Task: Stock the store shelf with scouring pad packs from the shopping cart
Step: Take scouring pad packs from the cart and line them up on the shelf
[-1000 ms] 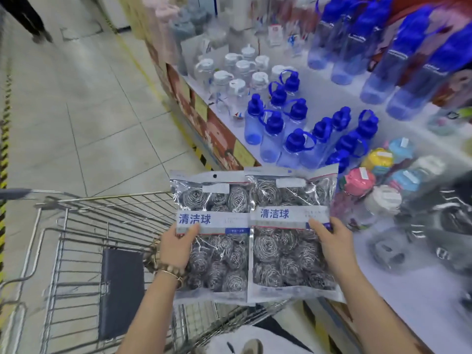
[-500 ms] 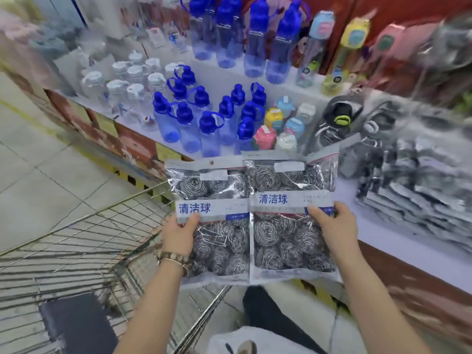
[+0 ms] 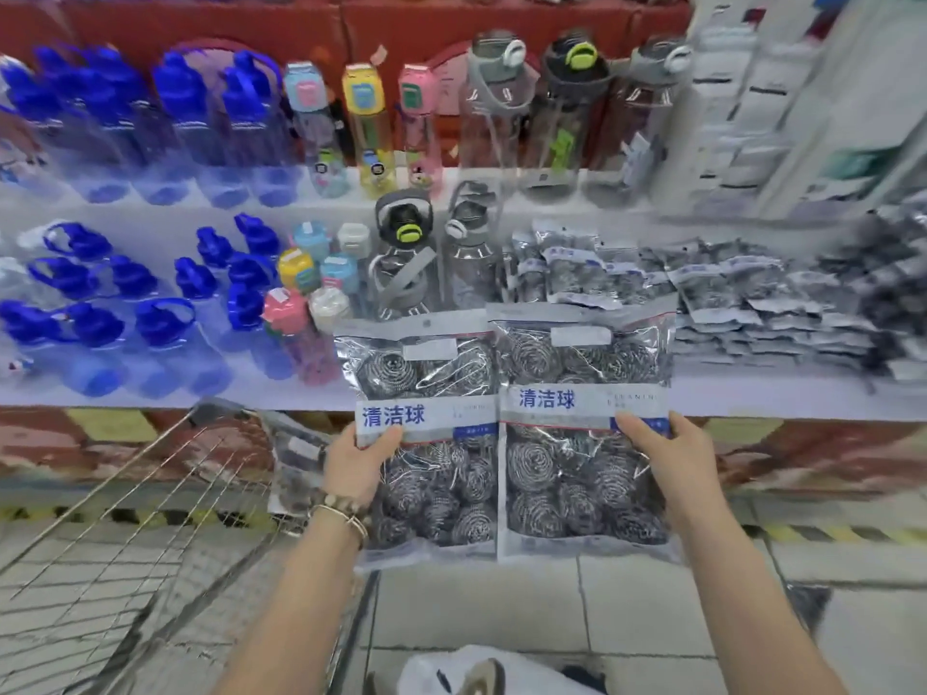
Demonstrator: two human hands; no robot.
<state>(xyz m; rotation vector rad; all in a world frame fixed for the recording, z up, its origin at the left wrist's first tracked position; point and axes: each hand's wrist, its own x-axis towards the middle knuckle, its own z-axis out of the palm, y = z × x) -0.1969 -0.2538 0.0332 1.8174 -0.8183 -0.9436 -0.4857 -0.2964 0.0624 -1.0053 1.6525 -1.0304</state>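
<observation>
I hold two clear packs of steel scouring pads upright, side by side, in front of the shelf. My left hand grips the left pack at its left edge, thumb on the blue-lettered label. My right hand grips the right pack at its right edge in the same way. Beyond them, stacks of the same scouring pad packs lie on the white lower shelf. The wire shopping cart stands at the lower left; another pack leans at its far corner.
Blue water bottles fill the shelf's left part. Small coloured bottles and grey sport bottles stand just behind the held packs. An upper shelf carries more bottles. Yellow-black tape marks the tiled floor along the shelf base.
My view has swung right and now faces the shelf squarely, bringing the stacked packs into sight. Both hands keep their hold on the two packs, which have come over from the cart.
</observation>
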